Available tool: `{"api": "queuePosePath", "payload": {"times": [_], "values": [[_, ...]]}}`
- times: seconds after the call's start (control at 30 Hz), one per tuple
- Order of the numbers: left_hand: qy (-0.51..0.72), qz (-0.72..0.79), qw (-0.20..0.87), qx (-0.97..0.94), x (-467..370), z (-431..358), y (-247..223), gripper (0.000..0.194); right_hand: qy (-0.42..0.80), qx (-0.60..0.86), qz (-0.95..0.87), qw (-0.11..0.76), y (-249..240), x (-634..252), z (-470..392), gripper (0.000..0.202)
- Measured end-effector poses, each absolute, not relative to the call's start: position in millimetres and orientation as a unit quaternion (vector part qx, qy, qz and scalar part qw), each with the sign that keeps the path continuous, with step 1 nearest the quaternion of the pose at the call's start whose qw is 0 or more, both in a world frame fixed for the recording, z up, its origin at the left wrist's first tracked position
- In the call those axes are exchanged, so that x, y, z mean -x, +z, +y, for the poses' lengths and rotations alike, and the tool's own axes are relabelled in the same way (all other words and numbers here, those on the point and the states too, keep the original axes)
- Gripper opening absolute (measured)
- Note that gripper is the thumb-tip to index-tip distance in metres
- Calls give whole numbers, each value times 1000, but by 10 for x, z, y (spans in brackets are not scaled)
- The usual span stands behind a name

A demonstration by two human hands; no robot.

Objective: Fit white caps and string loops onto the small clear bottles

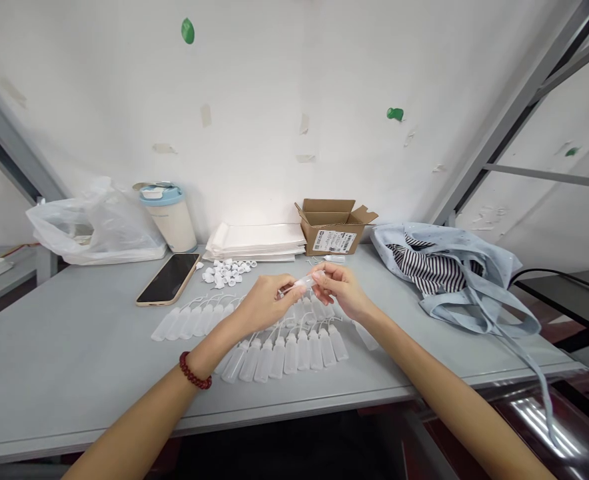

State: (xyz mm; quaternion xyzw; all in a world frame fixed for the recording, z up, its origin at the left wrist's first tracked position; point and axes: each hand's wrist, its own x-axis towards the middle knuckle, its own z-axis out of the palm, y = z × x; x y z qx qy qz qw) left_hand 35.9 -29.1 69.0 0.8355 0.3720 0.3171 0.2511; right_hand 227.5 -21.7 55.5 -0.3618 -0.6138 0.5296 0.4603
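Between my two hands, above the table, is a small translucent plastic bottle (305, 282). My left hand (269, 298) pinches one end of it, with a thin strap or tube showing by the fingers. The fingers of my right hand (338, 287) close round the other end. Below them lie rows of similar bottles (290, 353), each with a thin curved piece at its neck; my left hand and forearm partly hide these. Another bottle (366, 335) rests beside my right wrist. A pile of small white caps (228, 272) sits behind my left hand.
A phone (168, 280) lies left of the caps. Behind stand a plastic bag (94, 223), a lidded cup (172, 217), a stack of white sheets or envelopes (257, 241) and an open cardboard box (332, 230). A light blue cloth bag (454, 273) lies right, its strap over the table edge.
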Motion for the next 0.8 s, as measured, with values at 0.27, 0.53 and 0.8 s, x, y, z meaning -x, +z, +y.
{"api": "queuePosePath", "payload": {"times": [0.27, 0.53, 0.8], "values": [[289, 383, 134, -867, -366, -272, 611, 39, 490, 397, -621, 465, 533, -2248, -218, 30], [268, 336, -3, -903, -341, -188, 461, 34, 450, 441, -631, 453, 544, -2202, -246, 34], [308, 388, 105, -862, -275, -131, 586, 22, 440, 450, -596, 499, 540, -2234, -184, 32]]}}
